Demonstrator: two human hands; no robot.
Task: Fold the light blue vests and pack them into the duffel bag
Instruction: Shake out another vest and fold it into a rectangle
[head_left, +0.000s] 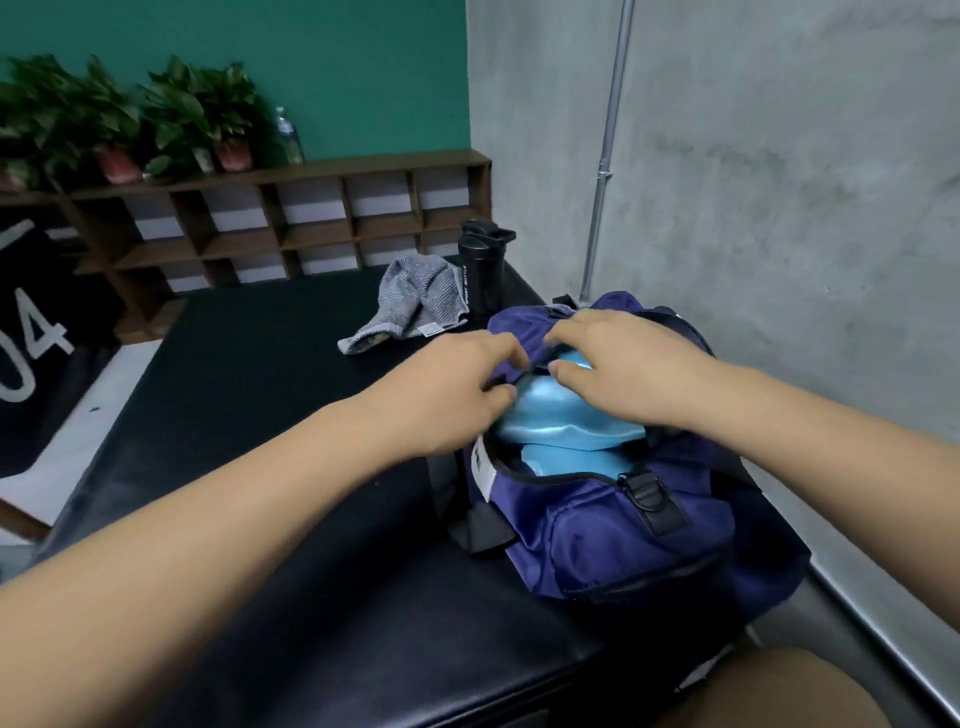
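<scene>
A navy duffel bag (639, 530) lies on the black padded table (270, 415) at the right, its top opening unzipped. Folded light blue vests (556, 421) bulge out of the opening. My left hand (457, 389) grips the bag's left edge of the opening, fingers curled on the navy fabric. My right hand (623, 358) lies over the far end of the opening, fingers bent, touching the vests and the bag's fabric; whether it pinches anything is unclear.
A grey striped towel (410, 301) lies crumpled at the table's far side beside a black sport bottle (480, 270). Behind stands a wooden cubby shelf (291, 218) with potted plants (130, 119). A grey wall (779, 208) runs close along the right.
</scene>
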